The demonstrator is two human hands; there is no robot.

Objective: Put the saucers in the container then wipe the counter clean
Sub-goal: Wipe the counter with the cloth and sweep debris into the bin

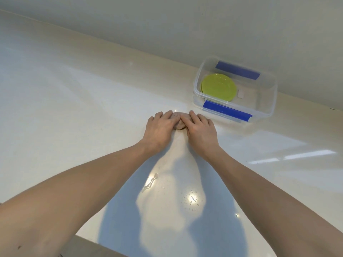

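Note:
Green saucers [219,87] lie stacked inside a clear plastic container [267,106] with blue clips, which stands on the cream counter [74,93] at the back right by the wall. My left hand [159,128] and my right hand [201,127] press side by side on a small brownish cloth [177,120] flat on the counter, just left of the container. Most of the cloth is hidden under my fingers.
Water drops and a wet streak [151,183] shine on the counter between my forearms, near the front edge. The pale wall [185,25] runs along the back of the counter. The counter's front edge shows at the bottom left.

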